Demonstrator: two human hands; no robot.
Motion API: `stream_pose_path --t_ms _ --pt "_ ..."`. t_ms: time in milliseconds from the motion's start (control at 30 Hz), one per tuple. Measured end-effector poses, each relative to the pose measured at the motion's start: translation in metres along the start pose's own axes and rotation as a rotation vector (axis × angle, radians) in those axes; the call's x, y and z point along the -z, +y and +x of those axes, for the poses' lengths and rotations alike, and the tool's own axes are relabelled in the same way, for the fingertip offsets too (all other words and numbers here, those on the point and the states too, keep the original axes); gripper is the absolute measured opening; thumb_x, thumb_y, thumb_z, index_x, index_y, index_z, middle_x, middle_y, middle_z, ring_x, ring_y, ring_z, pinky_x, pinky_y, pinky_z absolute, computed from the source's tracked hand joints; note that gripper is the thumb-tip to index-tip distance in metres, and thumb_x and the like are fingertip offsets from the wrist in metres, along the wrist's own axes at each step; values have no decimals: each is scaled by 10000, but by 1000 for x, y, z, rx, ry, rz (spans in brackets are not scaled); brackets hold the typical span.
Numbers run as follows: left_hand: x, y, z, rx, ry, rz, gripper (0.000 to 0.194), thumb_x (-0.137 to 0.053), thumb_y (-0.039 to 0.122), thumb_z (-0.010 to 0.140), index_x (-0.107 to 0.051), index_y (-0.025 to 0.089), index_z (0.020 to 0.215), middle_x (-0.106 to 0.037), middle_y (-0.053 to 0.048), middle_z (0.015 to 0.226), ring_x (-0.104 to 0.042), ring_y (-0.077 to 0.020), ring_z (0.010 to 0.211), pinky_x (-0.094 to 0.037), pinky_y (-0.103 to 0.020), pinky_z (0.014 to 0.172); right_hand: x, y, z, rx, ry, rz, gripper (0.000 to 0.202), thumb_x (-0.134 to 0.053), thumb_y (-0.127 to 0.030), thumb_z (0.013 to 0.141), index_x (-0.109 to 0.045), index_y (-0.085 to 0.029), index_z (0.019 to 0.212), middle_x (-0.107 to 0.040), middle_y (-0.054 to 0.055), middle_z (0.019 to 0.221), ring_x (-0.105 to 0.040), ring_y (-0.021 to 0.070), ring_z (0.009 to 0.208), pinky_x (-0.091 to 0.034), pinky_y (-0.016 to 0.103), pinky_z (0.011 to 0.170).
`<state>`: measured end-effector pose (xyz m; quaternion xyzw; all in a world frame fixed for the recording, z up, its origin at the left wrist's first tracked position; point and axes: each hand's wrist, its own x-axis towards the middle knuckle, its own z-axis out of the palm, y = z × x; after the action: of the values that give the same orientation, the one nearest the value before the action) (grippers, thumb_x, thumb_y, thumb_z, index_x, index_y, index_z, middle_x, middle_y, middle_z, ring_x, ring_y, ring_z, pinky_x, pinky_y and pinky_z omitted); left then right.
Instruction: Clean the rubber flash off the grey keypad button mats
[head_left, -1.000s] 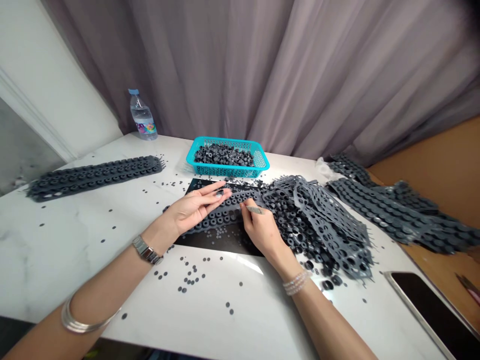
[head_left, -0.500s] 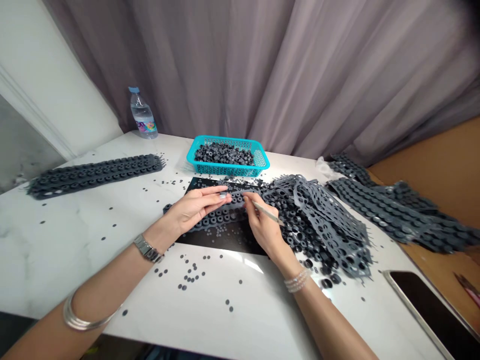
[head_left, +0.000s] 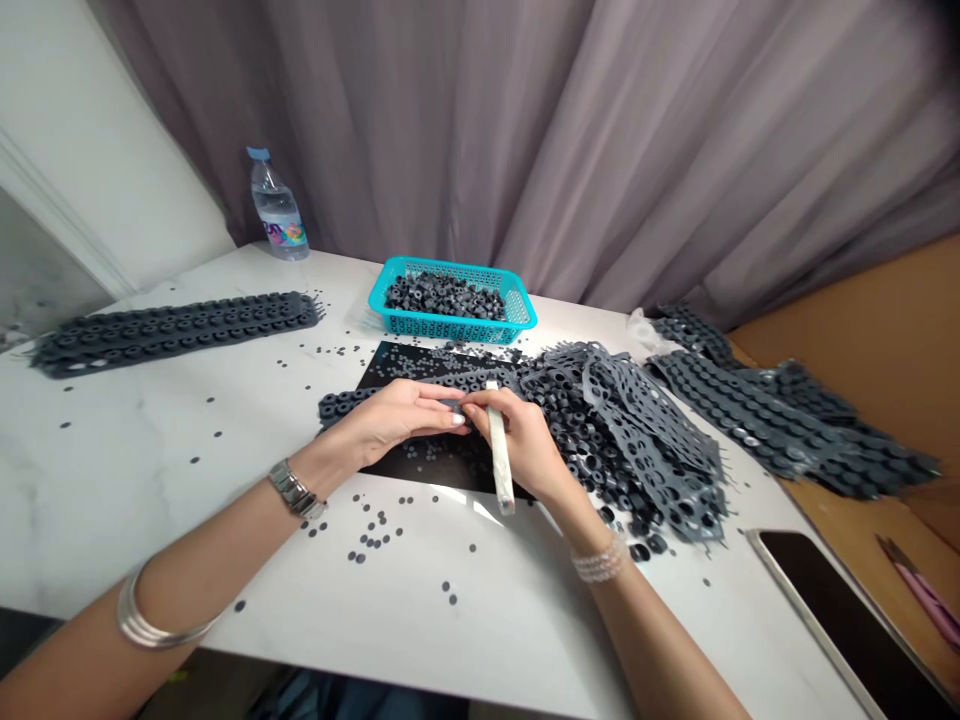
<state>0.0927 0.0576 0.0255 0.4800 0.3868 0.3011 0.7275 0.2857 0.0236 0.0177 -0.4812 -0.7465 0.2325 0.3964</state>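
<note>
My left hand [head_left: 397, 420] has its fingers closed together, tips meeting those of my right hand. Something small and dark shows between the fingertips, too hidden to make out. A slim tool with a pale, wrapped-looking handle [head_left: 499, 450] is gripped in my right hand [head_left: 521, 440], slanting down toward me; its working tip is hidden. Behind my left hand lies a dark grey rubber strip studded with rings [head_left: 339, 404]. Both hands are over a shiny black board [head_left: 390, 462] scattered with small dark discs.
A turquoise basket [head_left: 457, 330] holds many black rings. To the right are a heap of loose rings and punched rubber sheets [head_left: 649, 430], more studded strips [head_left: 757, 415], a phone [head_left: 847, 610] and pink-handled scissors or pliers [head_left: 922, 590]. On the left are a stacked strip [head_left: 180, 330] and a water bottle [head_left: 279, 215].
The pale handle has swung from pointing right to pointing down toward me. My fingertips have come together, and the rubber strip now shows behind my left hand. The view has shifted slightly.
</note>
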Motion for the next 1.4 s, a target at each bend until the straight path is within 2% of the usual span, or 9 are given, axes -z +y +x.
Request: stream_pose_path --t_ms 267,533,700,967,1167,1400 --pt "-3 2 -2 7 69 83 465 -782 128 704 -693 116 1160 -773 -137 948 -744 -198 872 -564 -277 872 0 2 0 2 -55 -95 152 -590 -244 924 -733 -207 959 -631 27 780 -591 157 738 -459 260 705" --pt "-4 5 -3 33 50 139 500 -753 127 721 -653 108 1211 -782 -85 903 -739 -181 882 -538 -318 949 -2 7 -1 55 -71 -151 141 -548 -205 944 -688 -209 933 -597 17 770 -556 153 746 -429 241 677" --pt "-6 7 -4 46 55 145 562 -756 148 731 -610 82 1269 -778 -103 948 -734 -186 922 -528 -309 966 2 5 0 32 -69 -144 144 -546 -213 952 -689 -202 960 -628 39 837 -580 164 790 -445 259 725" --pt "-7 7 -4 33 81 245 574 -754 127 721 -603 94 1274 -785 -70 878 -736 -177 885 -527 -312 951 8 -1 1 18 -177 -156 162 -561 -194 948 -718 -208 984 -676 53 867 -588 178 838 -454 284 782" --pt "-8 6 -4 24 68 339 572 -737 148 732 -604 112 1287 -786 -73 913 -732 -183 906 -504 -326 968 2 1 -1 55 -171 -265 146 -563 -205 947 -705 -202 912 -604 40 777 -532 166 775 -430 255 688" --pt "-13 8 -6 23 89 330 561 -742 145 710 -632 120 1259 -787 -63 895 -731 -191 897 -495 -341 971 2 -5 -2 134 -194 -459 128 -541 -140 933 -636 -181 858 -497 16 685 -459 171 749 -378 240 607"
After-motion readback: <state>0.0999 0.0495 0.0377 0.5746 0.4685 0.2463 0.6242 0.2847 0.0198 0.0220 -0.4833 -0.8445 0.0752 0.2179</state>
